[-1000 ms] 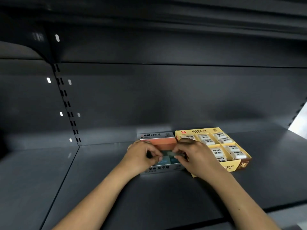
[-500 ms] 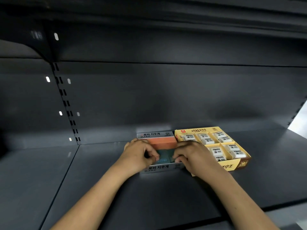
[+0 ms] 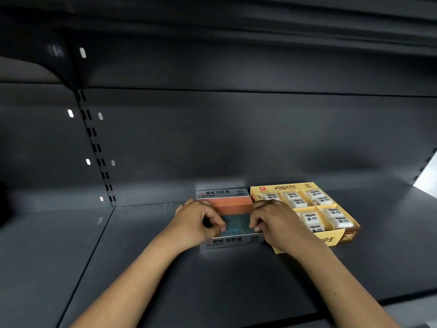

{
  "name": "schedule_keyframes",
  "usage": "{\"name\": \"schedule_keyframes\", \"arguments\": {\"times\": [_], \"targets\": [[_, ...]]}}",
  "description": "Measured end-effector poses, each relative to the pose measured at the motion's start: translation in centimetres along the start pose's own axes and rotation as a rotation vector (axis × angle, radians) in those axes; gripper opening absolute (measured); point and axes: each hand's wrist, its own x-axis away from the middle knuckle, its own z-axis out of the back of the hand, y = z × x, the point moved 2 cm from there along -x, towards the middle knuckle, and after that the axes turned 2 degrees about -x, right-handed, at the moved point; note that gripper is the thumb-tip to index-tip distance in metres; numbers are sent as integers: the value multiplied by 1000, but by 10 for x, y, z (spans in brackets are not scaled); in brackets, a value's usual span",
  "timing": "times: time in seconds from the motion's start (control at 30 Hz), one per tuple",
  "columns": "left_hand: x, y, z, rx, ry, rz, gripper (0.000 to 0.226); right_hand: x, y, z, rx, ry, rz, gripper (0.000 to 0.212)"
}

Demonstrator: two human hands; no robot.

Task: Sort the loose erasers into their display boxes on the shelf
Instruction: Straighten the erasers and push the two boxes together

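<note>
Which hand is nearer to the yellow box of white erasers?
The right hand. It rests at the left edge of the yellow box, covering its front-left corner. The left hand is at the far side of the grey box, away from the yellow one.

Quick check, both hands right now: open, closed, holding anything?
Left hand: fingers curled on the teal erasers in the grey box.
Right hand: curled on the same erasers, opposite edge.

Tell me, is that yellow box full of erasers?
Cannot tell fully. The yellow box shows white erasers in every visible compartment, but the right hand hides its near-left corner.
</note>
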Motion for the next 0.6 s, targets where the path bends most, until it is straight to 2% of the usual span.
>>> {"name": "schedule_keyframes", "arguments": {"times": [0.33,0.4,0.6], "targets": [[0,-10,0,22,-61,-100,16,7,-5,4,34,-18,-19,35],[-1,-14,3,23,-7,-108,6,6,-5,6,14,-27,-48,35],[-6,-33,18,160,362,20,19,-1,-13,7,-118,73,-74,28]]}}
